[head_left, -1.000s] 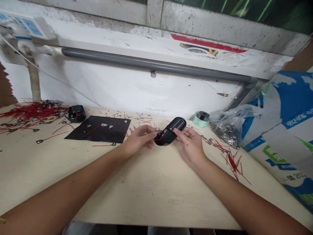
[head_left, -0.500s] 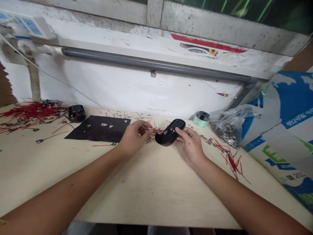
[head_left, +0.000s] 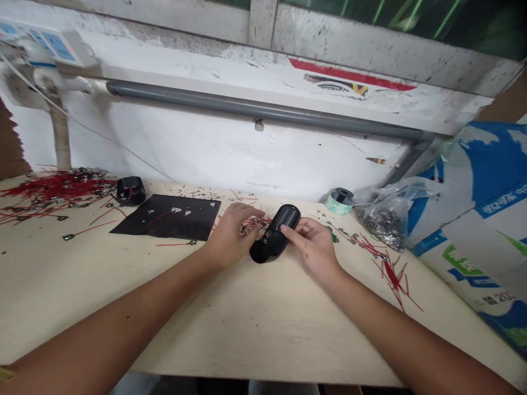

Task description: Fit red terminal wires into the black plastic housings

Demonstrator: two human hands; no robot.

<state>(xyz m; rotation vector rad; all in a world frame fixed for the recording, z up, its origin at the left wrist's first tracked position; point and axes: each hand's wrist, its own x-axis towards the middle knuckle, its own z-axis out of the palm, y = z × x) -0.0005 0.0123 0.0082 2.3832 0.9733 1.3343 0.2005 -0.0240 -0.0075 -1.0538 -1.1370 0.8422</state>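
R hand [head_left: 315, 246]: fingers clamped on blk casing [head_left: 272, 249], over surface [head_left: 214, 329]. L hand [head_left: 228, 235] nr it; can't tell if fingers apart or pinching. Best: R steady, open recess [head_left: 268, 236] facing up, L thumb off parts.

Looks like a small assembly workshop: bare wooden bench [head_left: 197, 329], pile of red wire leads [head_left: 61, 186], black casing [head_left: 267, 249], bag of small metal parts [head_left: 382, 222], green-and-black roll [head_left: 338, 203]. Scuffed white wall [head_left: 230, 153], exposed grey pipe [head_left: 267, 112], grimy window frame [head_left: 349, 38]
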